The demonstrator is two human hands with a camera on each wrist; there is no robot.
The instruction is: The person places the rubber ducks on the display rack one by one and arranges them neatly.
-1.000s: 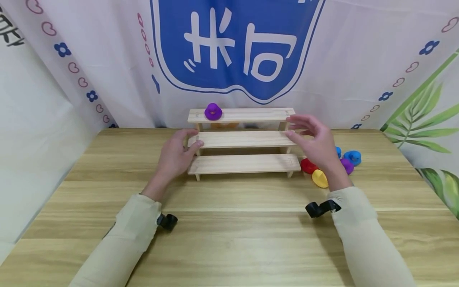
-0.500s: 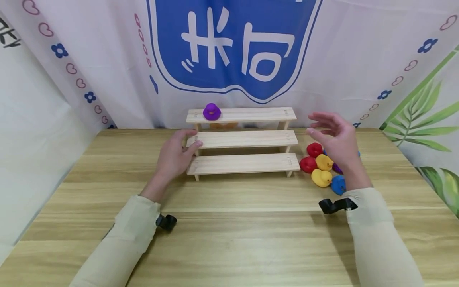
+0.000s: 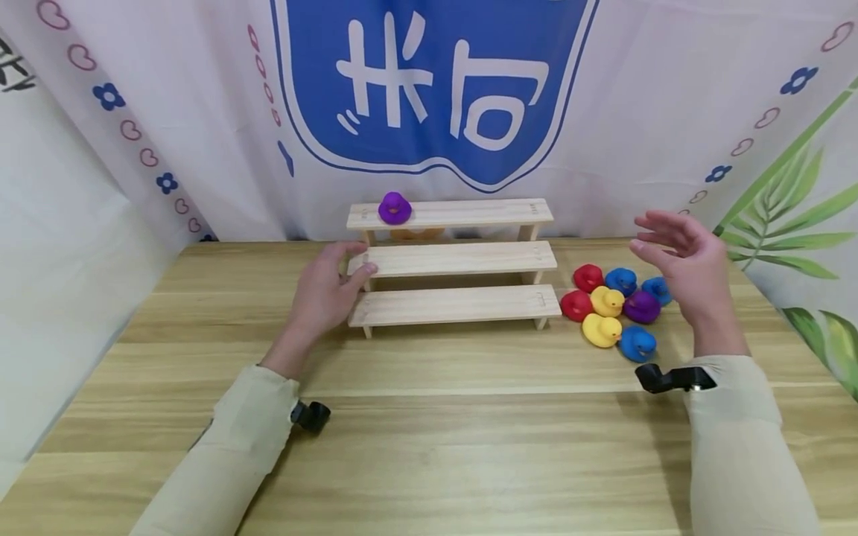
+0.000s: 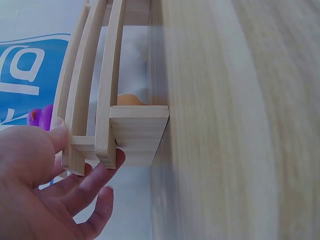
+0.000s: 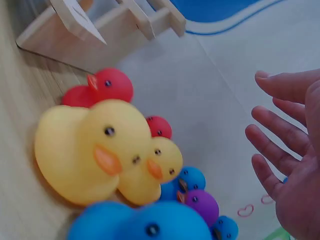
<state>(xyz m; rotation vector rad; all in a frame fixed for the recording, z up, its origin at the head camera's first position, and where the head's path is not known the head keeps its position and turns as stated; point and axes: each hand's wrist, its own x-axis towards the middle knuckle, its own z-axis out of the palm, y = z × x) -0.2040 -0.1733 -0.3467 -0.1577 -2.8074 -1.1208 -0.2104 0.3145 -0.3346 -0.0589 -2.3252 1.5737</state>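
Observation:
A three-step wooden rack [image 3: 456, 305] stands near the back of the table. My left hand [image 3: 327, 289] holds its left end at the middle step. In the left wrist view, the thumb [image 4: 59, 135] lies against a board's end while fingertips touch the boards' undersides. One purple rubber duck [image 3: 395, 209] sits on the top step, toward the left. My right hand [image 3: 697, 268] hovers with nothing in it, just right of a cluster of rubber ducks. Among them are a red duck [image 3: 588, 278], a yellow duck [image 3: 601, 330], a blue duck [image 3: 637, 344] and a purple duck [image 3: 641, 306].
The duck cluster lies on the wooden table [image 3: 429, 439] close to the rack's right end. Behind the rack hangs a white cloth [image 3: 637, 112] with a blue emblem. Something orange [image 3: 417, 234] shows behind the rack under the top step.
My right hand has left the rack's right end and moved right, past the ducks, uncovering them. The left hand stays at the rack's left end.

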